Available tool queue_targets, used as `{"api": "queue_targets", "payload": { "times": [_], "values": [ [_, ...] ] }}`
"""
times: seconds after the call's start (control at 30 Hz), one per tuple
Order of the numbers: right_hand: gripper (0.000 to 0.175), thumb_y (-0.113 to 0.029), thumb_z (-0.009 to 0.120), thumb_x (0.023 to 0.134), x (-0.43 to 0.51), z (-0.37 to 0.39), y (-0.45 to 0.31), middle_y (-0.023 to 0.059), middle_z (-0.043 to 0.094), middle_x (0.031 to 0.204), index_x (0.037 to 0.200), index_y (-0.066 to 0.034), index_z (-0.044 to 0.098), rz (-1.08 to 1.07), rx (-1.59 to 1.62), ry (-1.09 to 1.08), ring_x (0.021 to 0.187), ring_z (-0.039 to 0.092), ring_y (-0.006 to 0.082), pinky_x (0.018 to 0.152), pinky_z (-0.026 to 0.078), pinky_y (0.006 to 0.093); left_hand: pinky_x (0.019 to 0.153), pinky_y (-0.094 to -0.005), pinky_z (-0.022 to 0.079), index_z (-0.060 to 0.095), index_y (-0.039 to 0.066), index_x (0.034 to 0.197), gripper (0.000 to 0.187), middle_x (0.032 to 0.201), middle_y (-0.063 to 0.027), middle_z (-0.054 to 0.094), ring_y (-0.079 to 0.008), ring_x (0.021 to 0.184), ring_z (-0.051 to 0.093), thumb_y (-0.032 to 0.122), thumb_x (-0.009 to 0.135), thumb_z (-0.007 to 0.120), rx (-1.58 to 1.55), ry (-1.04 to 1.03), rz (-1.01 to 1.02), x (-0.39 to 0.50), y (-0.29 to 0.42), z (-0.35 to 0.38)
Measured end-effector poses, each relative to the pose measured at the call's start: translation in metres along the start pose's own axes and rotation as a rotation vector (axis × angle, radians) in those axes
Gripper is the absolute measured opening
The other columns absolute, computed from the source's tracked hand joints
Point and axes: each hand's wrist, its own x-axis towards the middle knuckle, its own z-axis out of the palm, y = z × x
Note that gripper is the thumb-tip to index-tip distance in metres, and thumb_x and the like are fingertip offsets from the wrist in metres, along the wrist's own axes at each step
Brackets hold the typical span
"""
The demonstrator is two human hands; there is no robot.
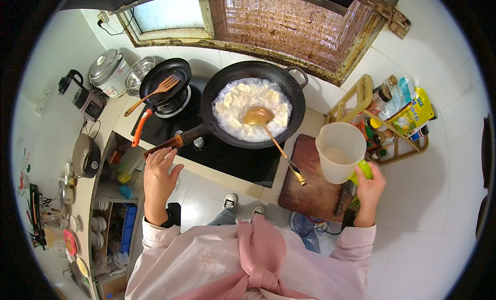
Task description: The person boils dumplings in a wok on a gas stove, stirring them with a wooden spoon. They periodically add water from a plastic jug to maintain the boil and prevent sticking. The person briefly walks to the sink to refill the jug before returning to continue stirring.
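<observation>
My right hand (368, 187) grips the green handle of a translucent plastic measuring jug (341, 149) above the right counter. A little pale residue or liquid shows low inside it. My left hand (159, 180) has its fingers spread at the end of the wooden handle of a black wok (211, 102); whether the fingertips touch the handle, I cannot tell. Dumplings (273, 95) float in white, foaming liquid in the wok. A gold-coloured ladle (259, 116) rests with its bowl in that liquid and its handle over the rim toward me.
A black frying pan (155, 81) holding a wooden slotted turner (164, 85) sits left on the black cooktop (232, 160). A wooden cutting board (302, 184) bears a knife (343, 201). A seasoning rack (416, 149) stands right; a rice cooker (110, 75) and blender (83, 96) stand left.
</observation>
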Motion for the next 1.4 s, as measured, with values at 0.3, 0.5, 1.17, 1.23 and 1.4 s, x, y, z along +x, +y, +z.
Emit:
{"api": "queue_targets", "payload": {
  "times": [0.3,0.5,1.17,1.23,1.4],
  "values": [
    [0.025,-0.015,0.081,0.076,0.071,0.027,-0.130,0.0142,0.066,0.075,0.090,0.0013,0.067,-0.223,-0.118,-0.413,0.062,0.062,0.0220,0.060,0.048,0.0304,0.093,-0.0413,0.050,0.070,0.000,0.113,0.046,0.118,-0.0147,0.067,-0.0341,0.109,0.061,0.006,0.068,0.081,-0.053,0.063,-0.029,0.012,-0.042,-0.008],
    [0.029,-0.022,0.082,0.077,0.083,0.060,-0.161,0.0158,0.067,0.076,0.092,-0.0007,0.069,-0.193,-0.313,-0.565,0.065,0.063,0.0225,0.063,0.050,0.0324,0.092,-0.0412,0.050,0.070,0.002,0.113,0.048,0.115,-0.0133,0.068,-0.0336,0.106,0.061,0.009,0.067,0.083,-0.146,0.072,-0.059,0.014,-0.060,-0.006],
    [0.034,-0.030,0.080,0.074,0.117,0.120,-0.218,0.0230,0.067,0.082,0.089,-0.0001,0.072,-0.417,-0.517,-0.704,0.082,0.065,0.0408,0.075,0.052,0.0453,0.080,-0.0397,0.053,0.070,0.002,0.111,0.046,0.105,-0.0131,0.070,-0.0334,0.092,0.066,0.011,0.068,0.082,-0.223,0.024,-0.044,0.018,-0.074,-0.004],
    [0.034,-0.031,0.080,0.074,0.122,0.129,-0.221,0.0228,0.067,0.082,0.086,0.0000,0.071,-0.382,-0.521,-0.721,0.082,0.065,0.0408,0.075,0.052,0.0458,0.079,-0.0397,0.053,0.070,0.003,0.112,0.046,0.105,-0.0128,0.070,-0.0333,0.092,0.066,0.011,0.069,0.082,-0.263,0.011,-0.066,0.018,-0.073,-0.004],
    [0.033,-0.031,0.080,0.075,0.134,0.146,-0.228,0.0224,0.066,0.079,0.086,-0.0010,0.071,-0.420,-0.509,-0.730,0.076,0.066,0.0386,0.070,0.051,0.0436,0.074,-0.0378,0.055,0.070,0.002,0.114,0.047,0.107,-0.0159,0.070,-0.0339,0.088,0.068,0.010,0.070,0.083,-0.253,0.015,-0.048,0.017,-0.073,-0.006]
  ]
}}
